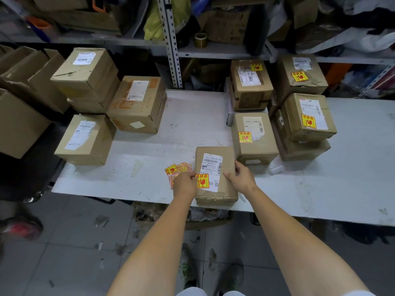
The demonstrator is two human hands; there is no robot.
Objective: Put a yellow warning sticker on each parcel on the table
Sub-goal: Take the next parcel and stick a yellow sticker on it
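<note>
At the table (192, 124) edge, one parcel (222, 184) is receiving one yellow warning sticker (202, 180).
Left hand (184, 184) is pinching the sticker onto its top; right hand (241, 176) is gripping its right side; four stickered parcels (256, 148) are sitting right, three unstickered parcels (85, 139) left.

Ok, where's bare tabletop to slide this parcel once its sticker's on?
Widest bare tabletop: right of the stickered parcels. Also the middle lane behind the parcel the right hand grips, bordered left by unstickered boxes. Crowded: the sticker pile beside the left hand pinching a sticker.
</note>
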